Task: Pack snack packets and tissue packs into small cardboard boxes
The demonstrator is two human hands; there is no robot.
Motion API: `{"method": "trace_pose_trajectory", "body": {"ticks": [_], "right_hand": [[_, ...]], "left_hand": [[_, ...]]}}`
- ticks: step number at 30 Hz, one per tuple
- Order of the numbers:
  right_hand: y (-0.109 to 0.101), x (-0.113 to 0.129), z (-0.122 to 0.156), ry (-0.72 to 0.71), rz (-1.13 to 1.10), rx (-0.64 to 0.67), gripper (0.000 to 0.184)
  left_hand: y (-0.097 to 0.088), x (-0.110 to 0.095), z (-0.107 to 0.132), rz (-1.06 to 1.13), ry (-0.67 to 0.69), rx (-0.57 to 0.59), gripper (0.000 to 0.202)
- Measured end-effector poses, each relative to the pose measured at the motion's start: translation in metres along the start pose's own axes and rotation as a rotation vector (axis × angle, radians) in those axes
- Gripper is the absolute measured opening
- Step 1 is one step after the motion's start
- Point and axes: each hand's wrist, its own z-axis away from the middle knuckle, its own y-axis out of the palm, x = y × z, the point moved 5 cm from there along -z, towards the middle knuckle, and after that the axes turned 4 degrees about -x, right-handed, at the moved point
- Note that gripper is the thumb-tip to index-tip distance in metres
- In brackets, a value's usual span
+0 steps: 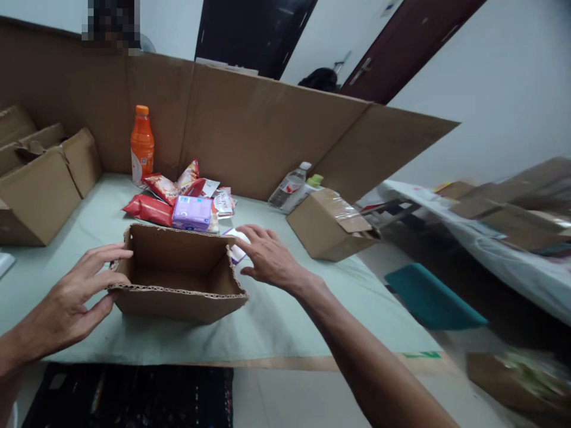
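Observation:
An open, empty cardboard box [178, 300] sits on the pale green table cover [276, 321] in front of me. My left hand [74, 300] is at its left wall, fingers spread and touching the rim. To the right of the box, my right hand [267, 255] hovers with fingers stretched out, just off the right wall and over a small white packet [236, 252]. Neither hand holds anything. Behind the box lie a purple packet [193, 213], red snack bags [154, 199] and several small sachets.
An orange drink bottle [141, 145] stands at the back by a tall cardboard screen [267, 137]. A clear water bottle [289, 189] lies near a small closed carton [330, 226] on the right. More cartons [40, 184] sit at left. A teal stool [428, 297] stands beyond the table edge.

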Motion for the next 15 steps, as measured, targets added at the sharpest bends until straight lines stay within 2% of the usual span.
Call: {"method": "trace_pose_trajectory", "body": {"ticks": [2,4,7,10,13,15], "right_hand": [[0.003,-0.001,-0.016,-0.043,-0.035,0.019,0.085],[0.007,-0.006,-0.023,-0.049,-0.088,0.045,0.070],[0.008,-0.015,-0.019,-0.039,-0.119,0.022,0.045],[0.006,-0.016,-0.008,-0.008,-0.104,0.038,0.044],[0.000,-0.018,0.001,0.101,-0.085,0.119,0.043],[-0.020,-0.026,0.008,0.232,-0.116,0.059,0.039]], "left_hand": [[-0.001,-0.003,-0.001,-0.003,-0.007,0.007,0.027],[-0.002,-0.005,-0.002,-0.004,-0.007,0.011,0.027],[0.001,-0.008,-0.001,0.008,0.009,0.029,0.029],[0.004,-0.008,0.000,0.030,0.025,0.034,0.033],[0.007,-0.008,0.003,0.046,0.034,0.023,0.034],[0.009,-0.007,0.006,0.052,0.027,0.015,0.033]]}}
